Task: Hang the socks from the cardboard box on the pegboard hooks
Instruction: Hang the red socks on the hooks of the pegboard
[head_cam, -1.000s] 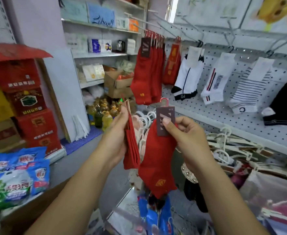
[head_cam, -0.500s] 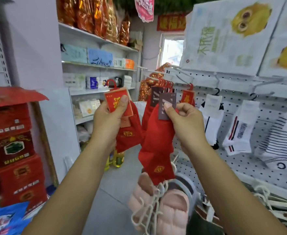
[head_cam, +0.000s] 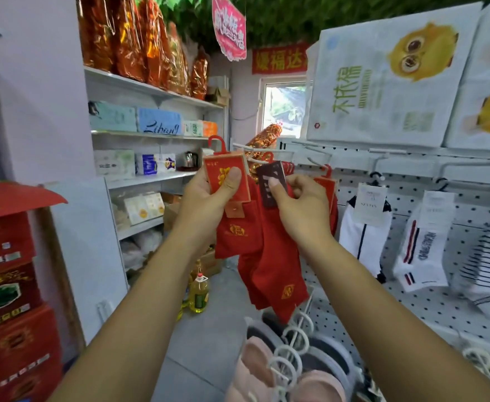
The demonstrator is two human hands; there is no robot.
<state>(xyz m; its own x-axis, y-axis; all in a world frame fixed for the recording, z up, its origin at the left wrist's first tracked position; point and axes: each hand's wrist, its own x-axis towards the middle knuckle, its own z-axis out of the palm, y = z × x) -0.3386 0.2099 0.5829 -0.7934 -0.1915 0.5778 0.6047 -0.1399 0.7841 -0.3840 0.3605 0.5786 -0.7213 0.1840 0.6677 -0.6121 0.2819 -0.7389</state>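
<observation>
Hands: two, both raised in front of the pegboard (head_cam: 441,303).
Left hand (head_cam: 206,204): clamped on one red sock pack (head_cam: 232,230), thumb flat on its red card, fingers curled behind.
Right hand (head_cam: 301,210): pinching the dark card of one red sock (head_cam: 278,256), thumb on the front, fingers folded behind.
Held socks: two, side by side and touching, hanging from the cards.
Hook (head_cam: 270,150): one white rod just above the dark card; cannot tell whether the card's hanger is over it.
Hung red socks (head_cam: 329,190): one bunch behind the right hand, number unclear.
Light socks (head_cam: 362,236): three pairs in a row to the right.
Oil bottle (head_cam: 199,294): one clearly seen on the floor.
Slippers (head_cam: 319,384): two rounded toes at the bottom edge.
Change over one second: both hands up from low over the hangers to hook level; left pack turned from edge-on to card facing forward.
</observation>
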